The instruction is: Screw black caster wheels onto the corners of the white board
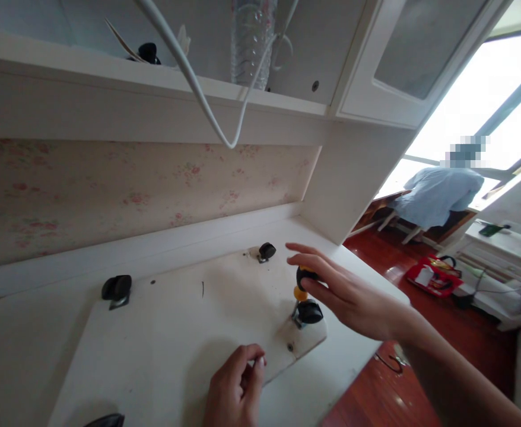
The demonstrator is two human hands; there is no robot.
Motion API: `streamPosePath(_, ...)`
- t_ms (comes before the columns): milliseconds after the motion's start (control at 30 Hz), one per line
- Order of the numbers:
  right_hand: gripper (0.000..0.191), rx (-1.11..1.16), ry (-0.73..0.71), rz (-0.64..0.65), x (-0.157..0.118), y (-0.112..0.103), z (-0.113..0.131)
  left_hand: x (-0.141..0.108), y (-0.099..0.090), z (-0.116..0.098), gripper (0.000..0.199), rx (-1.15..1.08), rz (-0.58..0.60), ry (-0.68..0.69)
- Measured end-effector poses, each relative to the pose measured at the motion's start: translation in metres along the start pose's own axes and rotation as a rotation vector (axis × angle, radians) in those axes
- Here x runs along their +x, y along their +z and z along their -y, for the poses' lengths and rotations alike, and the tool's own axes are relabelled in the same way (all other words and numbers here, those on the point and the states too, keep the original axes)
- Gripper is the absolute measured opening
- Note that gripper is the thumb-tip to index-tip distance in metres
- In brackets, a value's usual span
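My right hand [345,290] grips a stubby screwdriver [300,292] with a black and yellow handle. Its shaft points down beside a black caster wheel [309,312] at the right corner of a white board [175,332]. My left hand [238,385] is closed in a pinch over the board's near edge; anything between thumb and finger is too small to make out. Further casters sit on the board: one at the back [267,251], one at the left [116,289], and one [107,421] cut off by the bottom of the view.
The board lies on a white desktop [11,344] below a shelf [175,89]. A white cable [193,77] hangs in front of a plastic bottle [252,44]. On the right, a person [438,193] sits by the window. A red bag [434,276] rests on the wooden floor.
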State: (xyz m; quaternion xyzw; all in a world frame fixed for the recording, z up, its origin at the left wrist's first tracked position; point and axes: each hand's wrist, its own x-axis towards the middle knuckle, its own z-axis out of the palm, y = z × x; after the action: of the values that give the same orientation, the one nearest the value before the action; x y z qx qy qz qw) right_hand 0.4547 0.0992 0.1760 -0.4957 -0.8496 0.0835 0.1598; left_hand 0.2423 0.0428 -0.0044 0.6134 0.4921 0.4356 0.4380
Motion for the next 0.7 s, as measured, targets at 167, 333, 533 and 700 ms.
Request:
streamPosePath(167, 0.035, -0.226, 0.026, -0.209, 0.002, 0.010, 0.000, -0.001, -0.001, -0.001, 0.028, 0.011, 0.005, 0.003)
streamPosePath(333, 0.034, -0.004, -0.044, -0.110, -0.001, 0.010, -0.002, -0.001, -0.003, -0.004, 0.025, 0.029, 0.018, 0.000)
streamPosePath(533, 0.022, 0.174, -0.067, -0.201, -0.009, 0.012, -0.011, 0.000, -0.004, -0.004, 0.023, 0.010, 0.025, 0.023)
streamPosePath(700, 0.032, -0.004, 0.018, -0.239, -0.011, 0.010, -0.003, 0.001, -0.002, -0.009, 0.023, 0.025, 0.036, 0.039)
